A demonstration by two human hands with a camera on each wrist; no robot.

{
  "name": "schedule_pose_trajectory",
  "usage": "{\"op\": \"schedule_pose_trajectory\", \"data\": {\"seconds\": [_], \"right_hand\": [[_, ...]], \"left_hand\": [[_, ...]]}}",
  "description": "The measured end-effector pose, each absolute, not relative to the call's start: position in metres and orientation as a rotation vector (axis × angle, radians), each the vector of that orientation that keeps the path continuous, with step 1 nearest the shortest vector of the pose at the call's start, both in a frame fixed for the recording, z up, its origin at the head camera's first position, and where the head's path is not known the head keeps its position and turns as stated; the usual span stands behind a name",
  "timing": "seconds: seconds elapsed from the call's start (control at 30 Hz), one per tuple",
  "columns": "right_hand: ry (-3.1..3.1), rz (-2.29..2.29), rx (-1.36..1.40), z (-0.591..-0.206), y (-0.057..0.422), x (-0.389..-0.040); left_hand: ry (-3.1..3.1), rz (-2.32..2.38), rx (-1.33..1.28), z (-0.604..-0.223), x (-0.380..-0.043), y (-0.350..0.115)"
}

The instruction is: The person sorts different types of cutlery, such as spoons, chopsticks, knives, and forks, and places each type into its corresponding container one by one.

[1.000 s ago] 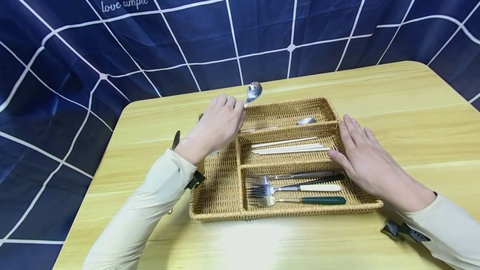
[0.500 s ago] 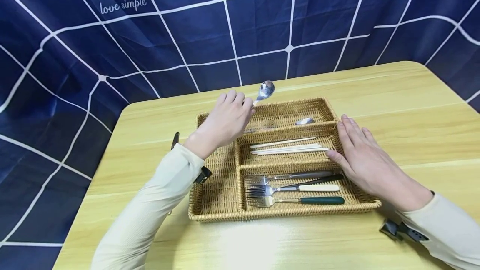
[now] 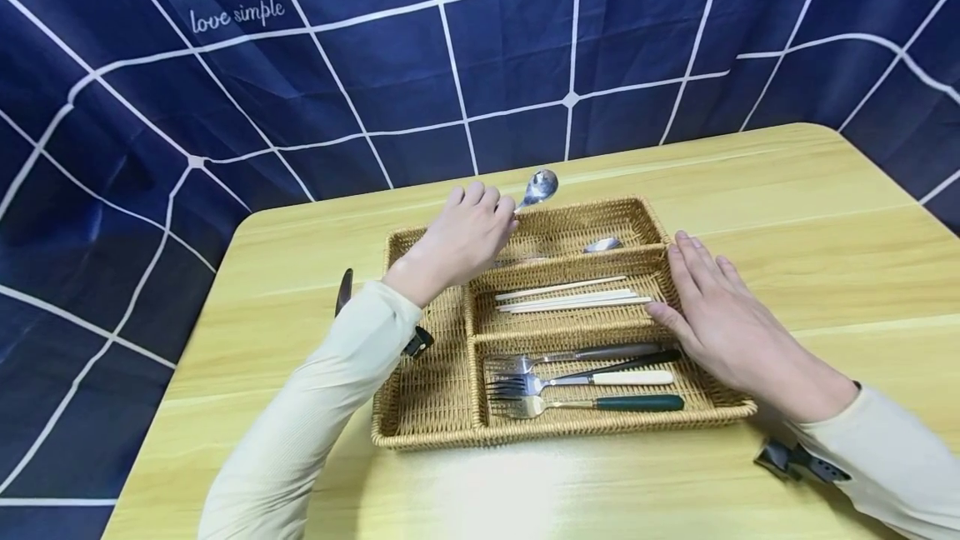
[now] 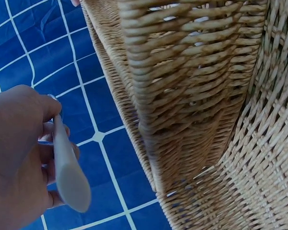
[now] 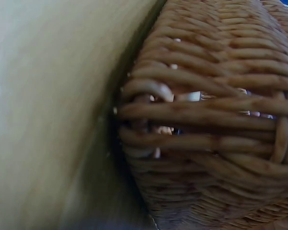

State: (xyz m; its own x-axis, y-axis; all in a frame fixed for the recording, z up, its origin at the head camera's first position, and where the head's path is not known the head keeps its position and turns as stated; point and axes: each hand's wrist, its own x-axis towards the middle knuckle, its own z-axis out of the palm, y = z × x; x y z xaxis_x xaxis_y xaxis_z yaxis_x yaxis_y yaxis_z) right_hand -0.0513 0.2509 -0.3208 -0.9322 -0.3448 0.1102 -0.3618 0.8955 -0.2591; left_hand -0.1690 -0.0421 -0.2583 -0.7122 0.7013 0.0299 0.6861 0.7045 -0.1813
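My left hand pinches a spoon over the back compartment of a wicker cutlery tray. The spoon's shiny bowl points up and to the right, and its white handle sticks out below the fingers in the left wrist view. At the tray's right end rests my right hand, fingers straight along the rim. A second spoon lies in the back compartment, partly hidden by the divider. White chopsticks fill the middle compartment. Several forks, one with a green handle, lie in the front one.
A dark-tipped piece of cutlery lies on the wooden table left of the tray, mostly behind my left sleeve. A blue curtain with white lines hangs behind the table's back edge.
My left hand has moved right along the back compartment with the spoon, whose bowl has tipped further to the right and slightly down. The right hand stays on the tray.
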Motion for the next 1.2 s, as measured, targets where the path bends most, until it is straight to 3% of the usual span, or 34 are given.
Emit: {"op": "schedule_pose_trajectory", "data": {"seconds": [0.7,1.2], "right_hand": [[-3.016,0.441,0.529,-0.317,0.250,-0.049],[-3.023,0.478,0.523,-0.316,0.249,-0.049]], "left_hand": [[-2.866,0.371,-1.390,-0.275,-0.184,0.004],[-2.982,0.457,-1.413,-0.285,-0.192,0.006]]}}
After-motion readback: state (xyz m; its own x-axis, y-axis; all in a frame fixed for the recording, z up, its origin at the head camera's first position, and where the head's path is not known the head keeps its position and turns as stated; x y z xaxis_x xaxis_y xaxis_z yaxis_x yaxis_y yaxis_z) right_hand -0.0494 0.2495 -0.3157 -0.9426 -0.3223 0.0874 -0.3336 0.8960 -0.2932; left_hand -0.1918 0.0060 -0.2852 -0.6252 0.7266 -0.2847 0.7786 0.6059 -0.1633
